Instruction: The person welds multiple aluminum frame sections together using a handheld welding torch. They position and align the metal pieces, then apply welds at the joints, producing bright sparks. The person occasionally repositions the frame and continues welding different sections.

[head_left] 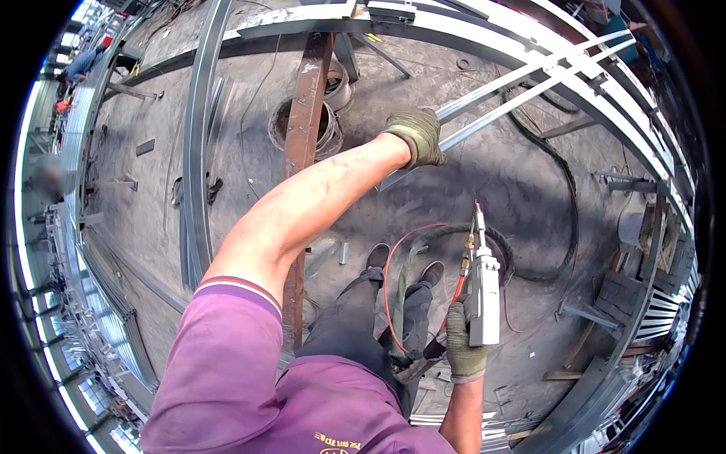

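Both my hands wear olive-green work gloves. My left hand [414, 138] reaches out in front, closed round the near part of a pair of slim silvery metal bars [522, 97]. Their far ends lie across a long steel beam at the upper right. Low at my right side, my right hand [463, 348] grips a white hand-held welding gun [485, 295]. Its metal nozzle [479, 216] points away from me, apart from the bars. A brass fitting and a red hose [460, 286] run along the gun's left side. The fingers on the gun are partly hidden.
A rusty brown beam [306, 98] runs lengthwise left of my legs, over round buckets [330, 135]. Further left stands a grey steel beam [198, 151]. Dark cables [569, 204] loop across the floor. Stacked blocks [616, 296] lie at the right, and a long steel frame [469, 34] spans the far side.
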Motion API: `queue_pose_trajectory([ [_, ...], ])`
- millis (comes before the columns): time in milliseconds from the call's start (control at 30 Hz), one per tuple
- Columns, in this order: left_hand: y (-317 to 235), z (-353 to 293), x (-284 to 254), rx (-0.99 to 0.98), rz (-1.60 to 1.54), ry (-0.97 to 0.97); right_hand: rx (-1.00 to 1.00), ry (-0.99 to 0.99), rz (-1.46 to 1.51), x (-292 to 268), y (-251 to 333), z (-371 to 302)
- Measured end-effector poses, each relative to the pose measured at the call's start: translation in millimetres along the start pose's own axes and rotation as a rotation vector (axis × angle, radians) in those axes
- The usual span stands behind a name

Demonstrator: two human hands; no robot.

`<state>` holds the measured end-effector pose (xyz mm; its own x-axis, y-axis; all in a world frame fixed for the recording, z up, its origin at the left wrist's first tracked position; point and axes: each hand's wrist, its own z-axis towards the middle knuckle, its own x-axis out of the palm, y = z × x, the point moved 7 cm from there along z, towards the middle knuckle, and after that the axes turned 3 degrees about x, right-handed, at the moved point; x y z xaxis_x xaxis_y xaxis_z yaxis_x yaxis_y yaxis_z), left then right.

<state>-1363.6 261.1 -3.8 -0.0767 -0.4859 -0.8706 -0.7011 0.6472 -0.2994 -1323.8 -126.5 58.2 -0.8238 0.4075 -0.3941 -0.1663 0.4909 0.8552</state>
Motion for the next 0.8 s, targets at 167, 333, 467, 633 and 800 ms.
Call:
queue_pose_trajectory([
  [167, -39, 14, -2, -0.005, -0.050, -0.017, -0.195, 0.040, -0.188, -3, -7, -6],
  [333, -81, 53, -2, 0.065, -0.055, -0.046, -0.050, 0.132, -0.205, 5, -11, -14],
  [467, -106, 67, 2, 0.154, 0.010, 0.067, -0.303, -0.029, -0.318, 7, 13, -2],
  [633, -86, 73, 10, 0.159, -0.119, 0.036, -0.156, 0.038, -0.161, 9, 14, 9],
  [800, -28, 74, 14, 0.203, -0.367, -0.115, -0.196, 0.046, -0.185, 14, 16, 17],
])
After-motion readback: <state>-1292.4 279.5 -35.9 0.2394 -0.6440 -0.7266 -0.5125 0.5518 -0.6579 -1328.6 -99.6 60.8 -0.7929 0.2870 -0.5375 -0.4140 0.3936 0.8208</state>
